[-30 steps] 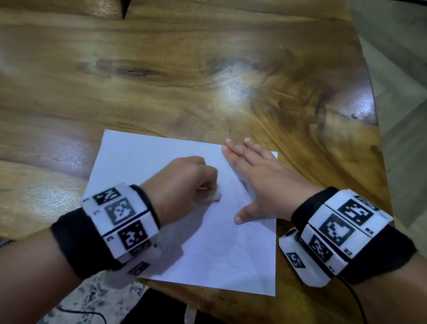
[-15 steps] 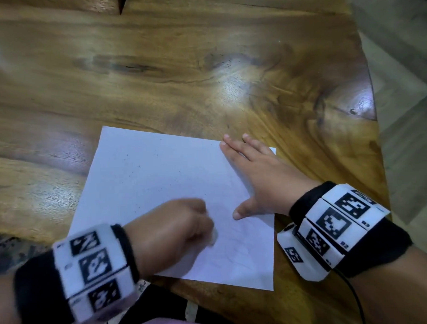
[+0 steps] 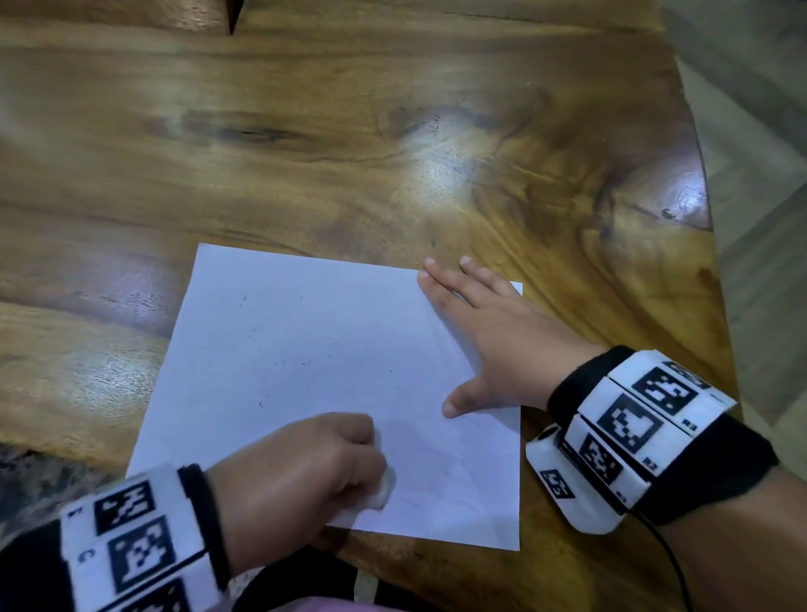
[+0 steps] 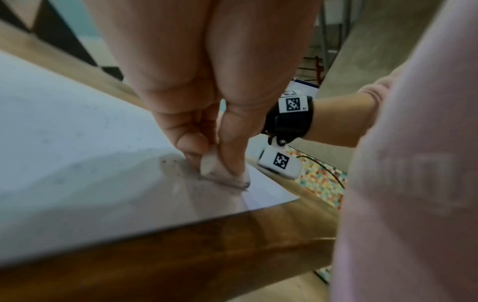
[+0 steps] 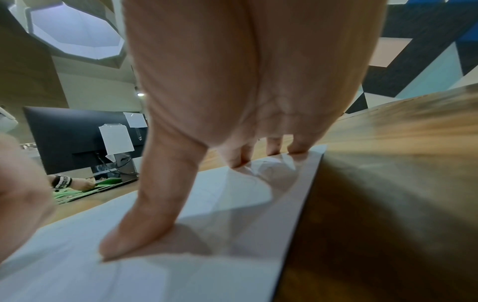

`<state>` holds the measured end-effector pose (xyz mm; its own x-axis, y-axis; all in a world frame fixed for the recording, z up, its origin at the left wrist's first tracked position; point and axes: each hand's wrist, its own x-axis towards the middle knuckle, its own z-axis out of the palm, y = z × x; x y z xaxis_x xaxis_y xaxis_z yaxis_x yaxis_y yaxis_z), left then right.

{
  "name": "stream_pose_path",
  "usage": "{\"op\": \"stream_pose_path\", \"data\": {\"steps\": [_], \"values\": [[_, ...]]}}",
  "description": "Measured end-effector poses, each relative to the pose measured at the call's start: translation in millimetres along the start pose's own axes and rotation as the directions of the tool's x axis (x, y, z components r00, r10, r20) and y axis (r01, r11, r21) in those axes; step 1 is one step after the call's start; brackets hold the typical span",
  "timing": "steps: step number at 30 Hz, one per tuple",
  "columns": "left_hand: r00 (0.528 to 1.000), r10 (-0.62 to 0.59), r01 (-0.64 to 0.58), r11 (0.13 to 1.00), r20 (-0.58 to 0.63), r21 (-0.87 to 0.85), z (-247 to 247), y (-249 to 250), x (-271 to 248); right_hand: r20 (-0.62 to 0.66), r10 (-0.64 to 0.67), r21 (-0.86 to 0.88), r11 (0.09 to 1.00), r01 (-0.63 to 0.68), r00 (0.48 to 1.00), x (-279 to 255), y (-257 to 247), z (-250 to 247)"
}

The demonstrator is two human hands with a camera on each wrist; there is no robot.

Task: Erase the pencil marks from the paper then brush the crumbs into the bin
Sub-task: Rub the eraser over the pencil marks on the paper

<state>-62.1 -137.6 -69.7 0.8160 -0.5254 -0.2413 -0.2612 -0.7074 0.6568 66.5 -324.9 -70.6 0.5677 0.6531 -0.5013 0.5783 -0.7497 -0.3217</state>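
A white sheet of paper (image 3: 303, 364) lies on the wooden table (image 3: 341, 147), near its front edge. My left hand (image 3: 307, 474) pinches a white eraser (image 3: 384, 487) between thumb and fingers and presses its smudged tip (image 4: 222, 173) on the paper's near part. Dark crumbs (image 3: 284, 362) speckle the sheet, and more crumbs (image 4: 178, 165) gather by the eraser. My right hand (image 3: 494, 339) lies flat, fingers straight, on the paper's right side (image 5: 232, 204), with its thumb (image 5: 145, 224) spread onto the sheet. No bin shows in any view.
The table's right edge (image 3: 704, 203) drops to a grey floor (image 3: 763, 178). The front edge (image 4: 181, 255) runs just below the paper. Across the room stand a dark monitor (image 5: 72, 139) and another person's hand (image 5: 77, 182) over green sheets.
My left hand has drawn the eraser from the paper's middle down toward the near edge. My right hand has stayed flat on the paper's right side.
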Motion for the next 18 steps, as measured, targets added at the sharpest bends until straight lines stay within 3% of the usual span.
{"op": "stream_pose_path", "data": {"steps": [4, 7, 13, 18], "values": [[0.996, -0.030, 0.028, 0.999, -0.089, -0.021, -12, -7, 22, -0.002, 0.001, -0.003, 1.000, -0.001, 1.000, 0, -1, 0], [0.996, -0.044, 0.041, 0.999, -0.080, -0.033, -17, -8, 25, 0.001, 0.002, -0.003, 1.000, -0.002, 1.000, 1, -1, 0], [0.994, -0.028, 0.034, 0.998, 0.103, -0.050, -8, -6, -2, -0.003, -0.003, -0.001, 1.000, 0.003, 1.000, 0, 0, 1], [0.994, -0.011, 0.012, 1.000, -0.109, 0.011, -11, 2, 38, -0.010, 0.009, -0.008, 1.000, -0.010, 1.000, 1, 0, 3]]}}
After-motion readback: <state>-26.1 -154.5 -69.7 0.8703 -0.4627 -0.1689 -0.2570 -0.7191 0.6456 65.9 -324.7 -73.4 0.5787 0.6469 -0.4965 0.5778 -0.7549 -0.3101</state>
